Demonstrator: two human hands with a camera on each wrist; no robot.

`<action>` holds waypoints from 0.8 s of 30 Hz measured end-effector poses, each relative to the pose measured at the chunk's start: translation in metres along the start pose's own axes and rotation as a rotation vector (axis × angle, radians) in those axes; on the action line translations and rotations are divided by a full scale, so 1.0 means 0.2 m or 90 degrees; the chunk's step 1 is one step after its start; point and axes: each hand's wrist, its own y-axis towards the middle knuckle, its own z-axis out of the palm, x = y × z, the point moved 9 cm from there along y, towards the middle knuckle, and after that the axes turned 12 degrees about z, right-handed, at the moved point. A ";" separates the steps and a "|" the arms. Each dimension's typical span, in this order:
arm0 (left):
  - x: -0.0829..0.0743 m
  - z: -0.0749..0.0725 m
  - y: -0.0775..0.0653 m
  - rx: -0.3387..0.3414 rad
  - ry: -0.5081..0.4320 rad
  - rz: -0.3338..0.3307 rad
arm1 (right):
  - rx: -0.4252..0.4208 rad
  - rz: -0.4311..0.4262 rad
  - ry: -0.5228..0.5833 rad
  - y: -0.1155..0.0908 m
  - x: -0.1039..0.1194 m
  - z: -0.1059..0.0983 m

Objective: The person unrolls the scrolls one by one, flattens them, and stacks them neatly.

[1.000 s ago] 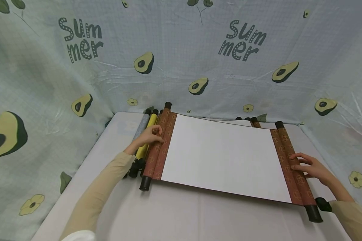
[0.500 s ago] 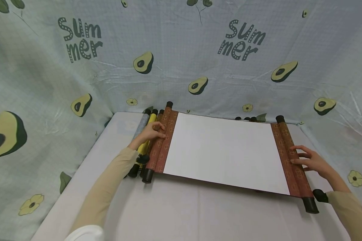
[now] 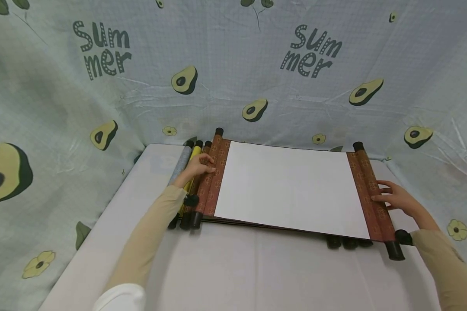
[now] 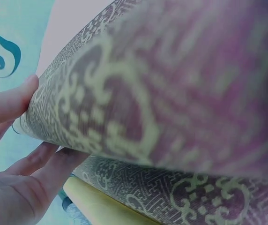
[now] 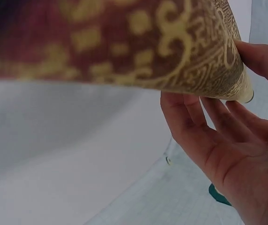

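Note:
A partly unrolled scroll with a blank white sheet (image 3: 288, 185) spans between two rollers covered in red-brown patterned brocade with black end knobs. My left hand (image 3: 199, 166) holds the left roller (image 3: 205, 190); in the left wrist view the thumb lies on one side of that roller (image 4: 101, 103) and the fingers (image 4: 35, 161) curl beneath. At the other end, my right hand (image 3: 398, 199) grips the right roller (image 3: 375, 198). The right wrist view shows its thumb above and fingers (image 5: 181, 117) below the brocade (image 5: 204, 61), with a shadowed white surface underneath.
Left of the held scroll lie a grey roller (image 3: 180, 166), a yellow roller (image 3: 196, 150) and another brown roller (image 3: 185, 220). Several black knobs (image 3: 333, 242) poke out below the sheet's near edge. A cloth with avocado prints (image 3: 257, 65) hangs behind the white table (image 3: 237, 268).
Both hands have carried the scroll toward the back, its near edge rising in view. The far knobs beneath it at back right are now covered, while near knobs show under its front edge.

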 end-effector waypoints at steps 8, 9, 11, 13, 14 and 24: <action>0.28 -0.07 0.07 -0.075 0.042 -0.070 | 0.007 -0.009 0.011 0.07 0.06 -0.02; 0.16 -0.06 0.02 -0.077 0.041 -0.087 | 0.007 -0.008 0.009 0.08 0.06 -0.02; -0.13 -0.03 -0.11 -0.078 0.039 -0.127 | 0.008 0.000 0.007 0.10 0.06 -0.02; -0.45 0.00 -0.25 -0.080 0.038 -0.156 | 0.011 0.007 0.005 0.11 0.06 -0.01; -0.60 0.01 -0.31 -0.075 0.039 -0.169 | 0.008 0.011 0.002 0.12 0.07 -0.01; -0.64 -0.01 -0.31 -0.098 0.123 -0.118 | -0.001 0.036 -0.007 0.19 0.07 0.02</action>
